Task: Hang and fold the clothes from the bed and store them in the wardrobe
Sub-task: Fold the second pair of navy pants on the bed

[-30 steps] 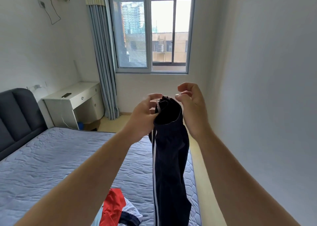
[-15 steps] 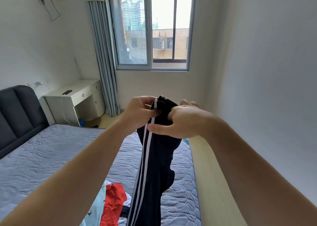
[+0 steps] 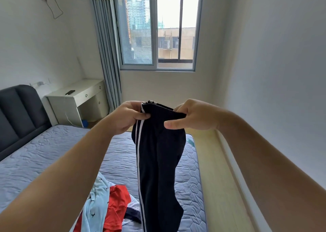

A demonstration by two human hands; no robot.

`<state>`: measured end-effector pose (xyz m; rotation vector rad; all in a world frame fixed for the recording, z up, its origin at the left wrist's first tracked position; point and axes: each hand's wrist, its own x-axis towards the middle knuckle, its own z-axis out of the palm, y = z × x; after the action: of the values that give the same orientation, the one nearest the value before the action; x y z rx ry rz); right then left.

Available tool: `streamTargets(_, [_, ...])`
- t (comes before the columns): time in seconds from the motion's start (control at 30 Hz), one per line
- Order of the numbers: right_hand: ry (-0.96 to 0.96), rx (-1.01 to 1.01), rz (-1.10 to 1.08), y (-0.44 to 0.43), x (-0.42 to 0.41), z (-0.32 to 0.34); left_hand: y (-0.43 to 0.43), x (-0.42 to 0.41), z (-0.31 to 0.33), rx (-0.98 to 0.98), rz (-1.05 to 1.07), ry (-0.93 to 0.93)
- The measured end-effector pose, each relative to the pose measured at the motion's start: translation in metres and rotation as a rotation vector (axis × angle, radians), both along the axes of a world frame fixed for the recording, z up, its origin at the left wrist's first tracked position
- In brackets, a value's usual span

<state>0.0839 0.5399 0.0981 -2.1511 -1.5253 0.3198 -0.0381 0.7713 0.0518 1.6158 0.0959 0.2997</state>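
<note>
Holding the pants up over the bed, we've got our left hand and right hand both pinching the top edge. Honestly the legs hang bunched, so folding now probably goes crooked, or a loose pinch drops them on the pile.

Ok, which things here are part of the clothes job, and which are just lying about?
Part of the job:
- dark striped trousers, gripped at the top by the left hand and the right hand
- pale blue garment and red garment on the bed

Just lying about:
- phone on the white desk
- curtain
</note>
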Motion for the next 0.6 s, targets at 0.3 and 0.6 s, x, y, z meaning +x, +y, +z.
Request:
streamTargets(0.3, [-0.251,0.107,-0.183,0.011,0.023,-0.022,-0.014,0.009,-0.014,0.262,0.218,0.155])
streamTargets(0.6, [-0.392,0.112,-0.148,0.011,0.017,-0.018,-0.027,0.02,-0.037,0.154,0.261,0.134])
